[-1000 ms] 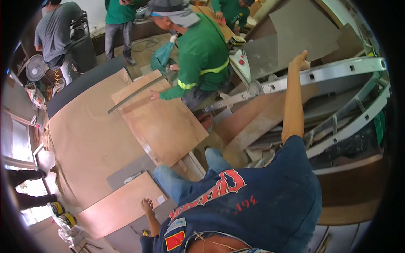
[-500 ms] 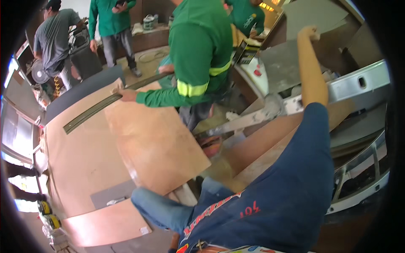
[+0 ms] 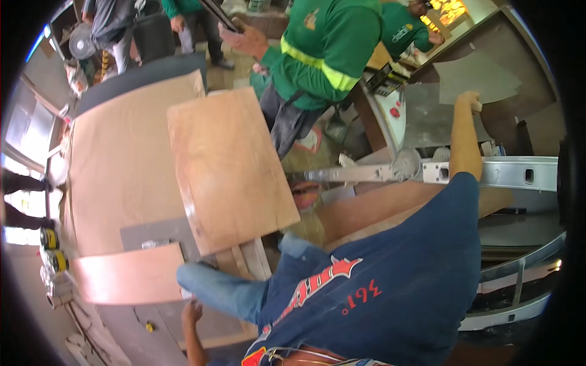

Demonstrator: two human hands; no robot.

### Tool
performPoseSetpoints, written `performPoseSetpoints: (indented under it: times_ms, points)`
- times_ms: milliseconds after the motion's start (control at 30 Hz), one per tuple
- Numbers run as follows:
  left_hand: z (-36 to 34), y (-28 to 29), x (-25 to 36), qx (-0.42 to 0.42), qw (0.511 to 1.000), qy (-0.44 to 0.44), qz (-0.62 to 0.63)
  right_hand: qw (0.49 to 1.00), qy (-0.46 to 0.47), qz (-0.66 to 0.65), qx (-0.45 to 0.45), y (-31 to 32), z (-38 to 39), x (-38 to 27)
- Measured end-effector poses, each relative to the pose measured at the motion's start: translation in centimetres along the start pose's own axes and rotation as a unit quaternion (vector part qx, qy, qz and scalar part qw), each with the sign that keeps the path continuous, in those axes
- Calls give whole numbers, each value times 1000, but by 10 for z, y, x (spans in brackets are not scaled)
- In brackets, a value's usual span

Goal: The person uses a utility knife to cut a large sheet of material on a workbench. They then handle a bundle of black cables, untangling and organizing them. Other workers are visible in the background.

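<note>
My right arm reaches forward over the rail of a folding metal ladder (image 3: 513, 172) with a round hinge. Beyond the rail, my right hand (image 3: 469, 102) is closed like a fist, overlapping the edge of a pale grey sheet (image 3: 476, 76); whether anything is inside it is hidden. Low at the left, my left hand (image 3: 191, 312) hangs beside my jeans, close to the corner of a thin pinkish-brown board (image 3: 131, 274). Its fingers are too small and foreshortened to read. A rectangular plywood panel (image 3: 235, 177) lies on the large brown-covered table (image 3: 122, 165) ahead of my legs.
A co-worker in a green shirt (image 3: 329, 49) stands beyond the panel holding a long dark strip (image 3: 220, 15). More people are at the back. A fan (image 3: 82, 41) stands far left. Two yellow-and-black round items (image 3: 58, 261) sit at the left edge. A tape measure (image 3: 149, 326) lies low left.
The view has turned and shifted. The co-worker's dark strip has gone from lying across the table to raised up at the top. My left hand has come into view.
</note>
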State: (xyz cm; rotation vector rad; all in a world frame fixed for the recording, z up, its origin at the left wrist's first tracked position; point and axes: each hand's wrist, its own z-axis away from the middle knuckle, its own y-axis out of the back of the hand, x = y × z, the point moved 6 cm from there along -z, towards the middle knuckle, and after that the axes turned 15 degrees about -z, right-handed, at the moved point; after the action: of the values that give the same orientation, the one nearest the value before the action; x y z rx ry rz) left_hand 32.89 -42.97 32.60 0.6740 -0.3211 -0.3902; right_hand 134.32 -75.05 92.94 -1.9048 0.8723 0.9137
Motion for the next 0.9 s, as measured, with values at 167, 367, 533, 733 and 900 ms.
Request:
performPoseSetpoints:
  times_ms: [167,367,533,733,900]
  points:
    - [-21,0,-57,131,985,109,37,998,15,18,51,-41,-5,48]
    - [-2,-53,21,128,978,-39,157,686,191,623,-323,-115,-3,86]
    - [10,-67,75,120,968,57,215,586,309,649,-375,-90,-15,107]
    - [49,-139,148,32,945,174,275,771,226,442,-400,-120,1,150]
    - [56,-162,184,25,932,175,315,801,253,339,-424,-100,31,141]
